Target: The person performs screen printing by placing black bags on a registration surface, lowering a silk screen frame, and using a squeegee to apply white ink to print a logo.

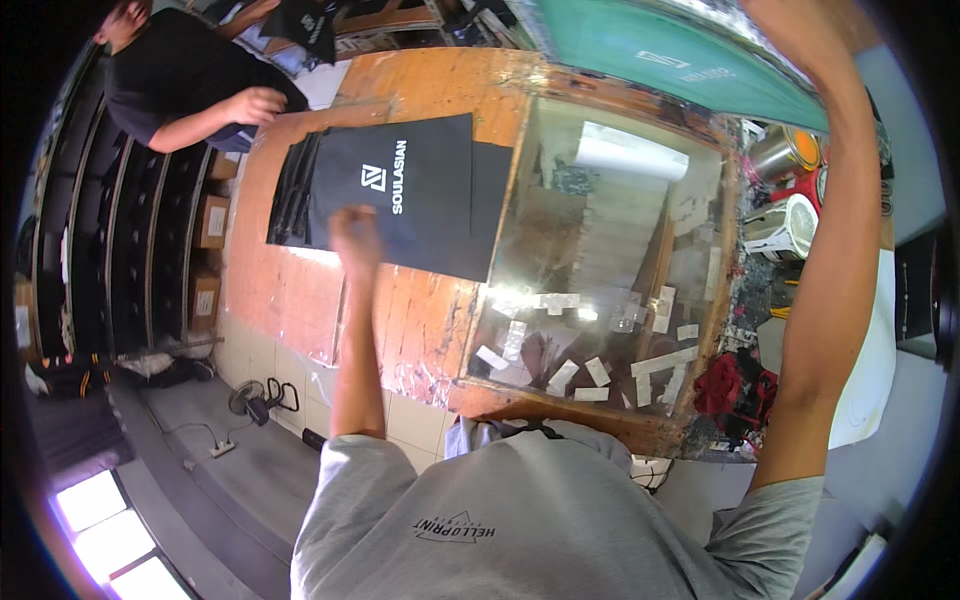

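A black flat bag (pixel 435 180) with a white print lies on top of other black bags on the wooden table. My left hand (pixel 355 232) is over its lower left part, smeared by motion, so its fingers and any contact cannot be made out. A printing screen (pixel 640 45) with green mesh and a pale design is tilted up at the far right. Beside its right end my right hand (pixel 785 18) reaches up to the picture's edge; its fingers are cut off from view.
A glass panel (pixel 560 250) with tape strips and white paper (pixel 630 150) fills the table's right part. Paint cans (pixel 785 152) and a red cloth (pixel 735 390) sit beyond it. A co-worker (pixel 185 75) stands far left near another black bag (pixel 305 30). Dark shelves (pixel 120 240) line the left.
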The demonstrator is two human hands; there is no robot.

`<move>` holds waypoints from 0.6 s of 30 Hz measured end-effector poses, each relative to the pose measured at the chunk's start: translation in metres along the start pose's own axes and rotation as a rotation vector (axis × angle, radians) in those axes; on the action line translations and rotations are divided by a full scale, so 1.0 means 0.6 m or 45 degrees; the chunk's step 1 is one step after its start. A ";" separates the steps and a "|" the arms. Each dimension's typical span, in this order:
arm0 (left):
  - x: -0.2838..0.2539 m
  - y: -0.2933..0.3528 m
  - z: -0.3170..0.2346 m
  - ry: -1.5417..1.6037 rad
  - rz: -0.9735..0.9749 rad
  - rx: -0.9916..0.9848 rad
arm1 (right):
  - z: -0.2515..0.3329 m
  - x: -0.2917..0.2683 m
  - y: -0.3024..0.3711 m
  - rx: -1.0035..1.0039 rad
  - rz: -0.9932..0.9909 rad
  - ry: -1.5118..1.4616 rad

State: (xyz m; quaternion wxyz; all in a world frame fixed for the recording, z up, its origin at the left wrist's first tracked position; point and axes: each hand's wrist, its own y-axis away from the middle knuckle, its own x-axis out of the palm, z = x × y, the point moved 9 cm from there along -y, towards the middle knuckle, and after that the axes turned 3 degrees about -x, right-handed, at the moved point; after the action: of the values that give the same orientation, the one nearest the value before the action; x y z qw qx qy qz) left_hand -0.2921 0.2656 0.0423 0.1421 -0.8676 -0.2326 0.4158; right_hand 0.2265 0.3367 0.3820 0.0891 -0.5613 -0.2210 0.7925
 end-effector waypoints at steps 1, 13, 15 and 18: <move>0.023 0.054 -0.038 0.031 0.085 0.107 | 0.000 0.002 0.002 0.018 0.012 0.019; 0.140 0.194 -0.022 0.396 0.577 -0.614 | 0.008 0.010 0.054 0.026 0.021 0.001; 0.135 0.187 -0.043 0.423 0.619 -0.662 | 0.019 0.005 0.057 -0.026 0.000 0.035; 0.139 0.205 -0.186 -0.030 0.724 0.183 | 0.020 0.002 0.061 0.041 0.058 0.032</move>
State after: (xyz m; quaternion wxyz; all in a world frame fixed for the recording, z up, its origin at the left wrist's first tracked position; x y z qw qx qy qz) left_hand -0.1234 0.1983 0.0018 0.0783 -0.8808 0.0485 0.4645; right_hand 0.2190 0.3018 0.3681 0.0829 -0.5746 -0.1945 0.7907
